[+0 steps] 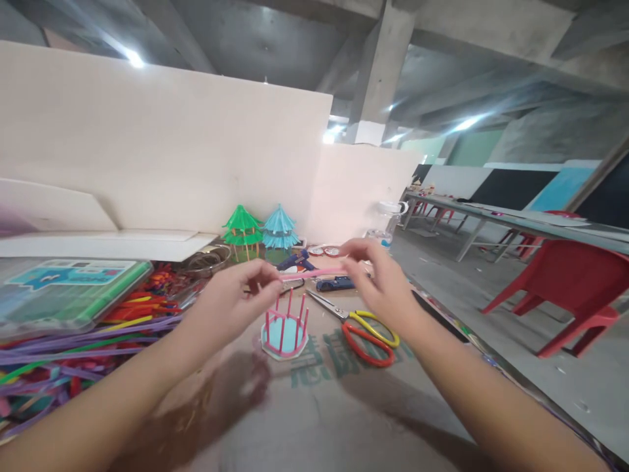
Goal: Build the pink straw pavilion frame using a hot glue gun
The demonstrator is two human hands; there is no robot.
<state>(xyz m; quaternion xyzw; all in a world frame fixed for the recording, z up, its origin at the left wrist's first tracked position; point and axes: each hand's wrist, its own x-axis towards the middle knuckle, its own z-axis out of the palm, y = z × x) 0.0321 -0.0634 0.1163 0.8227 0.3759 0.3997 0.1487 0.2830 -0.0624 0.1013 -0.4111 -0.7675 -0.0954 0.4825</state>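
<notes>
My left hand [230, 305] and my right hand [381, 285] each pinch one end of a pink strip [312, 274], holding it level above the table. Below it stands a small model [285, 330], a light blue base with upright pink sticks round its edge. Scissors with yellow and red handles [366, 328] lie just right of the model, under my right hand.
A heap of coloured straws [73, 347] and a clear plastic box [63, 288] fill the left. A green pavilion model [242, 231] and a blue one [279, 233] stand at the back by a white board. A blue glue gun [299, 262], a jar [388, 219], red chairs [570, 282].
</notes>
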